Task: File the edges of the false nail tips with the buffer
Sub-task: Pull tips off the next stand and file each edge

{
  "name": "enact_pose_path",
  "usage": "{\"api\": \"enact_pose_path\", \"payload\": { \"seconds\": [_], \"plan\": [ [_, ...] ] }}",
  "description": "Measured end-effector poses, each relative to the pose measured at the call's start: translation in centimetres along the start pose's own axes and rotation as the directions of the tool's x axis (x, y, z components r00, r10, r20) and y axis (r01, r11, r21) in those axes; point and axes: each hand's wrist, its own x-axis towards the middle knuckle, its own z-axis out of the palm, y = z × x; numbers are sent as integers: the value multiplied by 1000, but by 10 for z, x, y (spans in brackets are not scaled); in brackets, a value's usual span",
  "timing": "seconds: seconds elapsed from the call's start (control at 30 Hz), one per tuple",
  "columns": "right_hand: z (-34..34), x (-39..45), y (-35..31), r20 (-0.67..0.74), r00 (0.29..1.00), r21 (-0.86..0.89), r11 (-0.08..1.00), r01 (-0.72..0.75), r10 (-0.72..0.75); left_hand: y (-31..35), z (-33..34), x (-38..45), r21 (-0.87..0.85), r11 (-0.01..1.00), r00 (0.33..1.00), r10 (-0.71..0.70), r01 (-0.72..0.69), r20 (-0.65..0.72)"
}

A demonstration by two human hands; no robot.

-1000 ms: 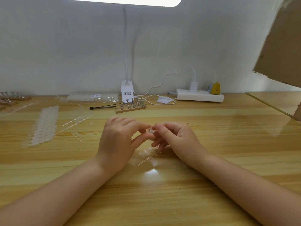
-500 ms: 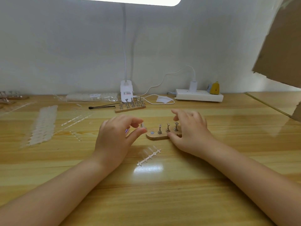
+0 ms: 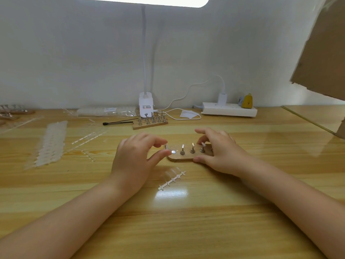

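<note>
Nail tip pinched over wooden stand, lamp label unreadable

Left hand [image 3: 137, 161] pinching clear nail tip [image 3: 166, 147] above stand [image 3: 183, 157]; right hand [image 3: 218, 152] gripping stand's far end, hiding it. Lamp base [image 3: 146, 106] print too blurry.

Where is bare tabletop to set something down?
Free: right of the right hand, below the power strip; also the near edge between the forearms. Crowded: far left, with nail tip sheets, and around the wooden stand.

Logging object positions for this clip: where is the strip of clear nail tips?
In the head view, the strip lies on the table at centre, just in front of the wooden stand, between the two forearms.
</note>
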Motion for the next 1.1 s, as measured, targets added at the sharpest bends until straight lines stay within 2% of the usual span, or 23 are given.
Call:
{"api": "enact_pose_path", "payload": {
  "seconds": [0.17, 0.5, 0.63, 0.7, 0.83, 0.93, 1.1],
  "plan": [
    [4, -3, -10, -75, 989, -45, 991, 127, -130, 1, 1, -1, 88, 996, 999, -34, 31, 31],
    [8, -9, -16, -117, 976, -67, 982, 175, -182, 5, -2, 0, 191, 977, 991, -110, 93, 80],
    [11, -10, -12, -79, 984, -35, 987, 160, -162, 21, -6, -5, 333, 940, 995, 44, -72, 90],
    [12, -9, -10, -57, 987, -15, 989, 150, -151, 32, -5, -8, 424, 893, 985, 94, -149, 148],
    [11, -8, -6, -35, 994, 21, 994, 108, -107, 45, -3, -13, 492, 854, 942, -7, -169, 335],
    [10, -11, -6, -51, 991, -8, 992, 125, -126, 40, -1, -14, 447, 879, 928, -11, -169, 372],
    [10, -11, -12, -112, 989, -134, 988, 79, -94, 37, 0, -13, 351, 919, 939, 53, -179, 340]
  ]
}}
